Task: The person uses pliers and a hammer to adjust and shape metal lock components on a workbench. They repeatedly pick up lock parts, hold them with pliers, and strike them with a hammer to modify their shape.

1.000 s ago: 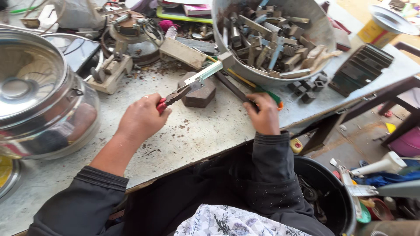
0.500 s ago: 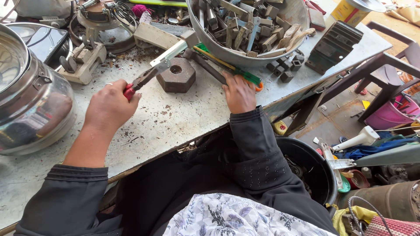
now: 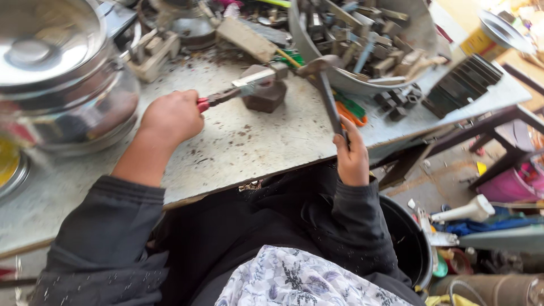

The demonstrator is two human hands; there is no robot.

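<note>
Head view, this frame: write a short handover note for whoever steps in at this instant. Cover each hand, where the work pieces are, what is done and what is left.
Left hand: closed on red-handled pliers that grip a flat metal strip laid over the dark block on the workbench.
Right hand: closed on the handle of a hammer, its head raised beside the strip.
Nearby: a big metal bowl of scrap pieces behind the block, small dark blocks at the bench edge.
Done: strip clamped and placed on the block.
Left: the hammer is not on the strip in this frame.
</note>
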